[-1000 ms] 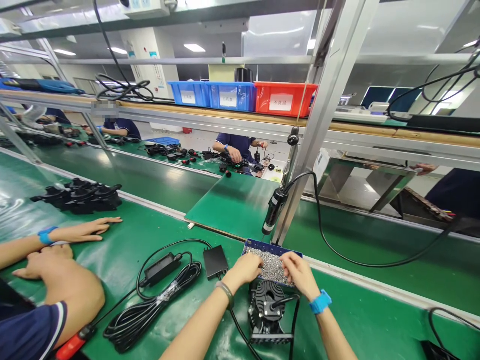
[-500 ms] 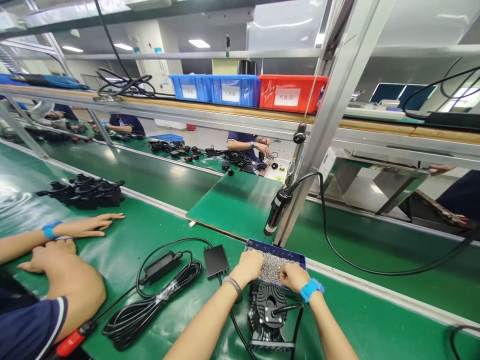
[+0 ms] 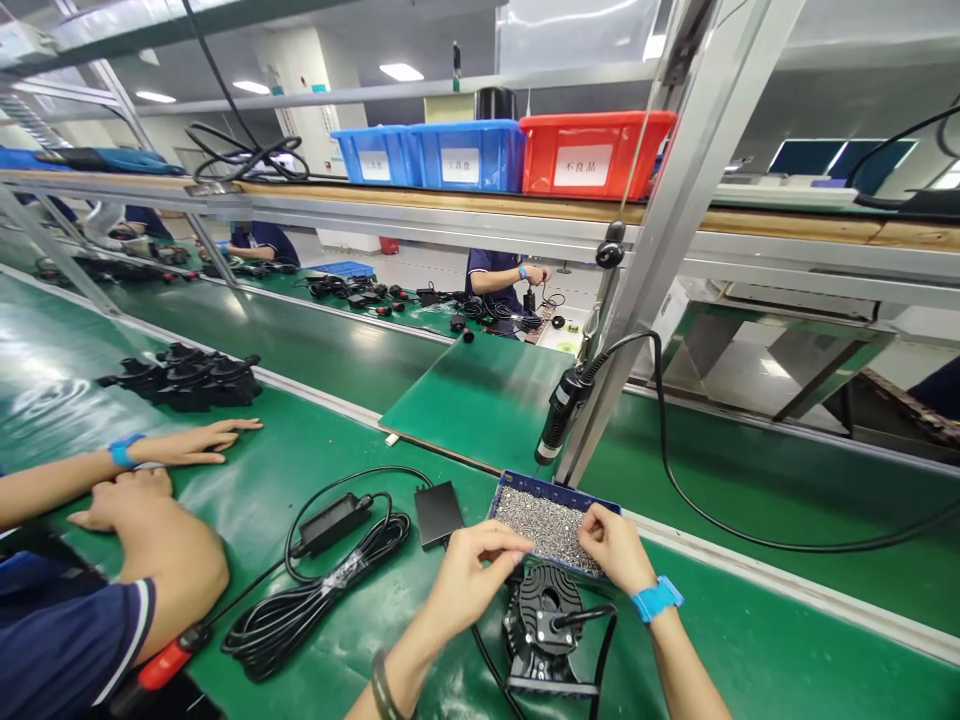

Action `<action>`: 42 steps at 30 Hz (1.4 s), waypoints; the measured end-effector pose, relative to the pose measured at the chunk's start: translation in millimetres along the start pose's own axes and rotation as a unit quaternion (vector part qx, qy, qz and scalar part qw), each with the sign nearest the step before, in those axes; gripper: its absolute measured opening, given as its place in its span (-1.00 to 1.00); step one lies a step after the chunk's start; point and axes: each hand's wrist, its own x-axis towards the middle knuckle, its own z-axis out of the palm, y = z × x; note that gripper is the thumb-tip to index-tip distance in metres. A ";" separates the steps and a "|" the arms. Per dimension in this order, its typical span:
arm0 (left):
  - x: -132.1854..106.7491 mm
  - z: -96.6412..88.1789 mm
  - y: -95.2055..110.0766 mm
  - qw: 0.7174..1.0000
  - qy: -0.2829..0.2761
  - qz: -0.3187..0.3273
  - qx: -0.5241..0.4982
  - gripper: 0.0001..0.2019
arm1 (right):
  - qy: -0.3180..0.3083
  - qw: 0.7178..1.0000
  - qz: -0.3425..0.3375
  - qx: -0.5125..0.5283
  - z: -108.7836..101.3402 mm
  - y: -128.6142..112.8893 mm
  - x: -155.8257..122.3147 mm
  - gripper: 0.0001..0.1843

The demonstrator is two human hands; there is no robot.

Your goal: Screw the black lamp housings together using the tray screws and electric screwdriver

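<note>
A blue tray [image 3: 600, 503] full of small silver screws [image 3: 551, 525] stands before me. My right hand [image 3: 619, 550] reaches over its right end, fingertips pinched together at the screws; whatever lies between them is hidden. Just off the tray's front left corner is my left hand [image 3: 469, 580], thumb and fingers drawn close together, and anything in them is too small to make out. Below the tray, between my forearms, sits a black ribbed pump-like unit [image 3: 547, 625] with a cable on its top. A black electric screwdriver [image 3: 561, 412] hangs tip down above the tray's back edge.
To the left lie a coiled black cable [image 3: 300, 610], a power adapter [image 3: 334, 523] and a flat black box [image 3: 439, 515]. A co-worker's arms [image 3: 161, 540] rest on the bench near black parts [image 3: 187, 377]. A metal post [image 3: 637, 260] rises behind the tray.
My left hand has come out of the screws, toward me and left, its fingers straighter. My right hand stays at the tray's right end, shifted slightly. The camera view has tilted a little.
</note>
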 end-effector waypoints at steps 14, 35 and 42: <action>-11.1 -3.6 5.9 0.997 -0.049 -0.032 -0.049 -0.88 | -0.080 0.945 0.017 0.317 -4.7 -46.2 -62.3 -0.55; -69.6 26.6 -34.1 0.983 -0.028 0.177 0.043 -0.09 | -0.115 0.956 -0.008 0.268 -3.5 -52.2 -69.6 -0.56; -79.0 13.0 -37.8 0.963 -0.060 0.259 0.042 -0.22 | -0.092 0.977 -0.057 0.183 7.4 -58.8 -91.7 -0.69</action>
